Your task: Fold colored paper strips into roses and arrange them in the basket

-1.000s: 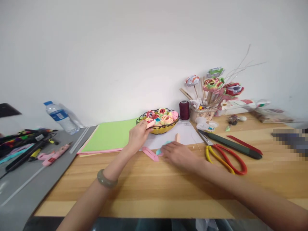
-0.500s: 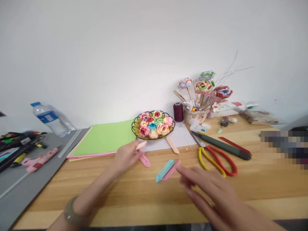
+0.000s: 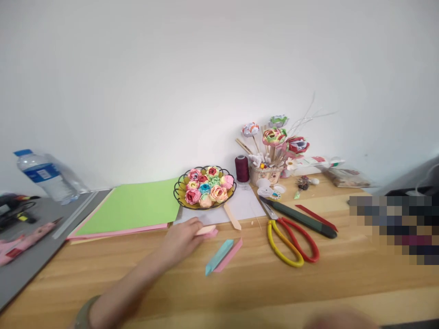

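Observation:
My left hand (image 3: 182, 238) is closed on a peach folded paper strip (image 3: 206, 230), just over a pink folded strip (image 3: 210, 235) on the table. To its right, a blue folded strip (image 3: 219, 257) and another pink strip (image 3: 230, 257) lie side by side at a slant. A second peach strip (image 3: 232, 217) rests by the basket. Only a blurred bit of my right hand (image 3: 341, 320) shows at the bottom edge; its fingers are out of sight.
Behind the strips stands a wire basket (image 3: 178, 202) of paper flowers. Scissors (image 3: 291, 242) and a dark green cutter-like tool (image 3: 305, 218) lie to the right. Green paper (image 3: 133, 205), a water bottle (image 3: 44, 176), a thread spool (image 3: 242, 169) and a flower pot (image 3: 266, 175) line the back.
My left hand has lowered the peach strip onto or just above the pink one. My right hand has drawn back from the blue and pink strips to the bottom edge. The view has shifted.

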Available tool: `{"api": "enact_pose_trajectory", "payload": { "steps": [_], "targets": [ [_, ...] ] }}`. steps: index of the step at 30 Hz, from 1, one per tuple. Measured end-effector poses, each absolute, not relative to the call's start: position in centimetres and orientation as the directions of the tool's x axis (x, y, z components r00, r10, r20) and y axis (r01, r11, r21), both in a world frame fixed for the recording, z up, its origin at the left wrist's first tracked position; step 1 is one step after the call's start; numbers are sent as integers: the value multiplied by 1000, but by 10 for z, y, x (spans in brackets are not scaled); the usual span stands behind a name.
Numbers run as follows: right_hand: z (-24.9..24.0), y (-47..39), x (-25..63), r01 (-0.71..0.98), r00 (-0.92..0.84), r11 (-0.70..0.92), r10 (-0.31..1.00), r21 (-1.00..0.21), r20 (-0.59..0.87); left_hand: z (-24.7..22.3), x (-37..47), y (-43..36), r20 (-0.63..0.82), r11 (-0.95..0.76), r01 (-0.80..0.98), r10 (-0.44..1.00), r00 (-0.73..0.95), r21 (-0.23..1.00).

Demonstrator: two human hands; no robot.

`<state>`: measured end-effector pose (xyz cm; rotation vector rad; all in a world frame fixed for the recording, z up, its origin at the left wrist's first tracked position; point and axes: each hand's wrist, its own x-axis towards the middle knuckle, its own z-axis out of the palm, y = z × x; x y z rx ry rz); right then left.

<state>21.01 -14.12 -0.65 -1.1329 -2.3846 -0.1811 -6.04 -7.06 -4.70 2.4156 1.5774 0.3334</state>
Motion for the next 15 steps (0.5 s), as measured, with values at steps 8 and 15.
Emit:
{"api": "enact_pose_trajectory", "payload": {
  "steps": [8, 15],
  "targets": [
    [-33, 28, 228, 989, -73, 119, 904, -85, 421, -48, -7, -49, 138, -471, 824, 882, 451, 314],
    [-62, 47, 255, 979, -64, 132, 926, -158, 372, -58, -3, -42, 128, -489, 822, 872, 473, 292]
  ]
}}
